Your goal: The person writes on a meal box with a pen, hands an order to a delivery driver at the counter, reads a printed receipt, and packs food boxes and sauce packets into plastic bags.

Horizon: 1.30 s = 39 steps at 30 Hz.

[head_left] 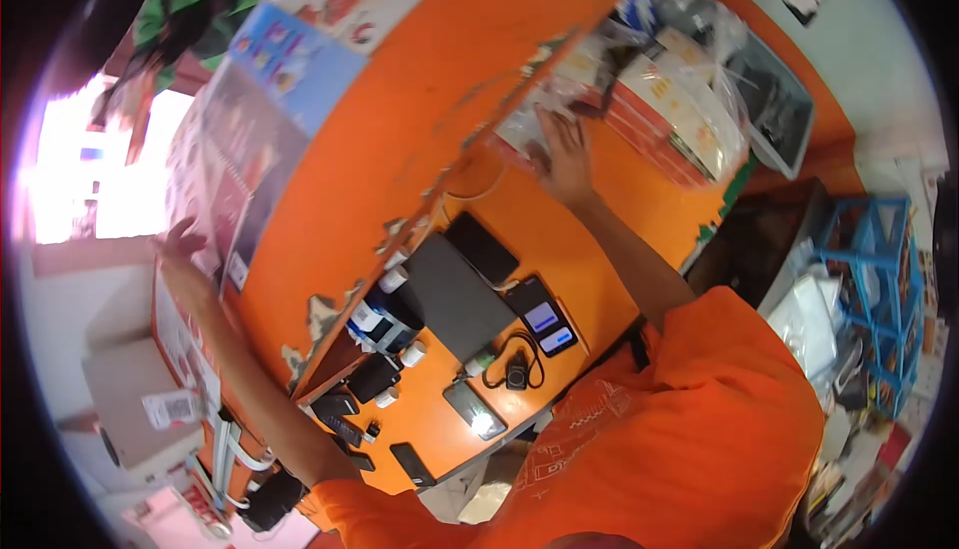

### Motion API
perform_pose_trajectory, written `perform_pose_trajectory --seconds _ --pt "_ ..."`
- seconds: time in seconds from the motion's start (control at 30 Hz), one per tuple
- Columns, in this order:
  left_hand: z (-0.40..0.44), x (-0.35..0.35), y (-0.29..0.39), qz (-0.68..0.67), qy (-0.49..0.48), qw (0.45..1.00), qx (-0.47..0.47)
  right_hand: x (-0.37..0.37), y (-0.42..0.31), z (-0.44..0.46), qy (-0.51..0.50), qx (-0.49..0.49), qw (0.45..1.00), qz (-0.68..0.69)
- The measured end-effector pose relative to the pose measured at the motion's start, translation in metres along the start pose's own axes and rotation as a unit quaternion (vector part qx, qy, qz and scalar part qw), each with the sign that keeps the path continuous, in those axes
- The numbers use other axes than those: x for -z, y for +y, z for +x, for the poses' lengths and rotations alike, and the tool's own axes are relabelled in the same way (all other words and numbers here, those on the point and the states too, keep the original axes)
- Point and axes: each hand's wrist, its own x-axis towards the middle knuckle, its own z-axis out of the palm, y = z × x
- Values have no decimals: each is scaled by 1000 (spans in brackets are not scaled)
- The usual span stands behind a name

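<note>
My left hand (pixel 182 246) is raised at the left, past the far side of the orange counter (pixel 400 119), its fingers stretched and apart with nothing seen in them. It is nearest to a pinkish panel (pixel 225 194) beside the counter. My right hand (pixel 565 154) lies with fingers spread at a clear plastic-wrapped packet (pixel 521 131) on the lower orange desk; whether it presses on the packet I cannot tell. Beside it stand red and white boxes in clear plastic (pixel 679 109). Below lie a dark flat slab (pixel 460 294) and a black phone (pixel 481 247).
A phone with a lit screen (pixel 544 317), another phone with glare (pixel 475 410) and a coiled black cable (pixel 516 371) lie near my body. Small adapters and dark devices crowd the desk's left. A grey bin (pixel 789 144) and blue rack (pixel 874 289) stand right.
</note>
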Motion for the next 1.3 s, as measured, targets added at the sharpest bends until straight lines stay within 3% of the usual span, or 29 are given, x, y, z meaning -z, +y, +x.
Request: perform_pose_trajectory --seconds 0.07,0.13,0.2,0.27,0.33,0.37,0.43,0.5,0.57,0.67,0.73,0.83,0.9,0.97,1.0,1.03,1.07,1.1,1.13,1.2,1.23,1.27,1.3 --pt "-3 -1 -1 -19 -7 999 25 14 -8 -9 1 -29 1000 -1" --pt "-3 0 9 -15 -1 999 41 15 -5 -23 -59 -48 993 -95" --pt "-9 -3 20 9 8 999 51 10 7 -31 -87 -49 991 -95" --pt "-2 -1 2 -23 2 998 60 0 30 -24 -75 -31 997 -7" --pt "7 -3 -11 -51 -8 997 63 -1 35 -12 -110 -69 991 -24" --pt "7 -5 -7 -48 -16 997 54 -2 32 -9 -127 -90 987 -33" --pt "10 -8 1 -30 -23 999 21 -15 37 -21 21 0 999 -27" --pt "14 -12 7 -14 -30 999 -22 22 16 -50 -32 47 998 16" --pt "21 -16 17 8 -18 998 -67 23 9 -115 -70 19 996 43" --pt "17 -6 50 71 63 985 -142 116 -21 -195 -252 -124 958 55" --pt "5 9 78 117 155 963 -186 182 -37 -266 -263 -185 944 68" --pt "-41 21 123 133 278 919 -246 252 -64 -398 -129 -244 961 34" --pt "-95 13 158 72 289 905 -305 315 -90 -463 -69 -339 937 55" --pt "-138 -28 189 -99 346 804 -473 357 -100 -527 -27 -492 870 1" --pt "-213 -32 232 -163 242 854 -431 376 -95 -563 24 -467 882 -64" --pt "-255 -57 244 -137 252 823 -491 388 -89 -594 126 -541 826 -94" --pt "-311 -76 268 -197 184 823 -501 399 -64 -636 209 -563 777 -188" --pt "-379 -94 298 -274 73 824 -490 436 -49 -646 307 -555 739 -225" --pt "-448 -109 326 -355 -56 813 -458 471 -35 -658 420 -595 659 -191" --pt "-582 -129 366 -480 -285 744 -367 534 11 -697 535 -572 561 -267" --pt "-647 -95 401 -419 -354 696 -464 560 41 -715 579 -542 527 -304" --pt "-705 -76 423 -457 -448 642 -423 581 67 -732 619 -509 491 -342" --pt "-759 -89 424 -481 -531 581 -386 595 88 -746 590 -529 498 -353"
